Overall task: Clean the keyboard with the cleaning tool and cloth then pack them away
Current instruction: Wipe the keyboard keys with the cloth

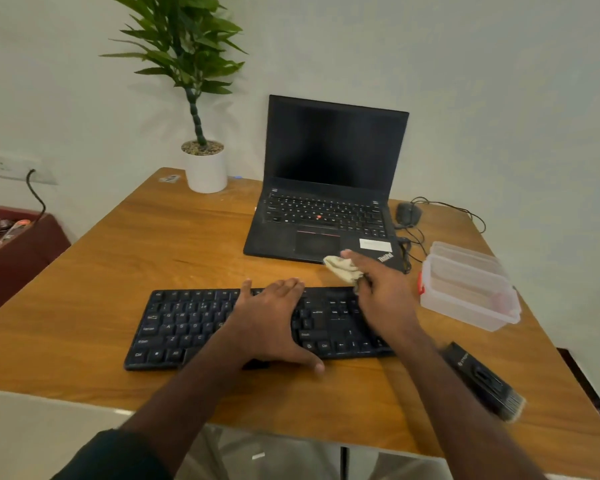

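Note:
A black keyboard [194, 323] lies across the wooden table [146, 244] in front of me. My left hand [274, 320] rests flat on its middle keys, fingers straight, thumb over the near edge. My right hand [385, 292] hovers over the keyboard's right end and holds a crumpled beige cloth [342, 268], which sticks out toward the laptop. The black cleaning tool [482, 379] with its brush end lies on the table at the right, near the front edge.
An open black laptop [326, 188] stands behind the keyboard. A clear plastic box [468, 289] sits to the right, with a wired mouse [407, 213] behind it. A potted plant [205, 168] stands at the back left.

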Tool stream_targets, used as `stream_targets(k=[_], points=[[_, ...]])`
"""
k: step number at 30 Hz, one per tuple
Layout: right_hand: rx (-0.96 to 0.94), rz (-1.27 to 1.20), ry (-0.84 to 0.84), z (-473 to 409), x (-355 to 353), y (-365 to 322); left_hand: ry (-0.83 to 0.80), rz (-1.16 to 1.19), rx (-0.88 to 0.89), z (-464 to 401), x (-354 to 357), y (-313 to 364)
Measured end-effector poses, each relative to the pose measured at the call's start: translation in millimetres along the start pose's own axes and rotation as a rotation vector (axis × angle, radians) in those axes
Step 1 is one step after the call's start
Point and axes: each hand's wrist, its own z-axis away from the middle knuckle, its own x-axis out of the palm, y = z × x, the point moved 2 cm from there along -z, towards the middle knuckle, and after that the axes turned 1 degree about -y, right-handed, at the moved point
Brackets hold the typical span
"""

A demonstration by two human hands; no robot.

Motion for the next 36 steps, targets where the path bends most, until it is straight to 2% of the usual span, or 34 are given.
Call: stream_targets(k=[3,5,11,15,20,22,25,33,36], points=[[-0.102,0.288,-0.310,6.8,33.3,-16.8,0.026,-0.005,-0.017,2.4,-2.4,1.0],[-0.098,0.408,-0.390,6.4,41.2,-14.7,0.036,0.002,-0.024,2.7,-3.5,0.4],[-0.055,0.544,-0.415,3.1,-3.4,7.4,0.041,0.052,-0.012,0.4,-4.4,-2.8],[0.078,0.528,-0.458,-11.0,-32.9,35.3,0.035,0.057,-0.007,0.3,-5.7,-3.3],[0.112,0.293,-0.227,-19.7,-9.8,0.9,0.047,0.066,-0.013,0.0,-6.4,-1.4],[0.013,0.271,-0.302,-14.5,18.0,-16.0,0.056,0.049,-0.011,0.5,-7.3,-1.0],[-0.066,0.391,-0.431,-4.0,37.3,-17.1,0.048,0.039,-0.013,2.1,-8.5,-2.7],[-0.002,0.556,-0.501,1.8,-23.9,30.5,0.033,0.067,0.000,3.7,-7.1,-7.1],[0.062,0.502,-0.494,-3.6,-34.1,33.9,0.022,0.078,-0.005,5.0,-8.3,-6.4]])
